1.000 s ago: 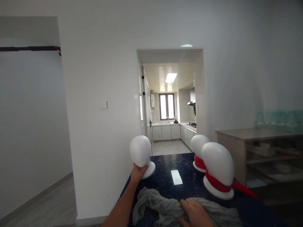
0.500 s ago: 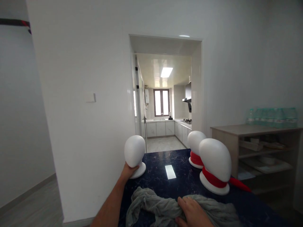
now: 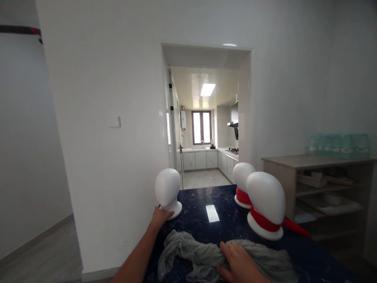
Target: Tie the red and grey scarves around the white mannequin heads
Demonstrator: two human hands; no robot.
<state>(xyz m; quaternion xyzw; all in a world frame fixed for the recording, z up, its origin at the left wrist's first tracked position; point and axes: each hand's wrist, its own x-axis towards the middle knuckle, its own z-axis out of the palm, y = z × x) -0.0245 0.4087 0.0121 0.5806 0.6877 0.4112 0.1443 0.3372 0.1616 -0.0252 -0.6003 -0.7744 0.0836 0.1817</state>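
On the far left of the dark blue marbled table [image 3: 194,204] stands a white mannequin head [image 3: 167,186]. My left hand [image 3: 161,217] is at its base, the thumb on the rim and the other fingers mostly hidden. A crumpled grey scarf [image 3: 197,251] spreads across the near part of the tabletop. My right hand [image 3: 237,259] presses onto this cloth with bent fingers and gathers some folds under them. Two more white heads, a nearer one [image 3: 266,198] and one farther back [image 3: 244,175], stand at the right with red cloth [image 3: 266,221] around their necks.
To the right is a wooden shelf unit [image 3: 279,167] with several water bottles [image 3: 338,145] on top and papers and trays inside. A white wall [image 3: 112,177] borders the table's left side. Beyond the far edge, a doorway opens into a kitchen [image 3: 203,157].
My left hand has shifted down slightly from the neck of the left mannequin head to its base. That head looks a little more upright. My right hand stays on the grey scarf.
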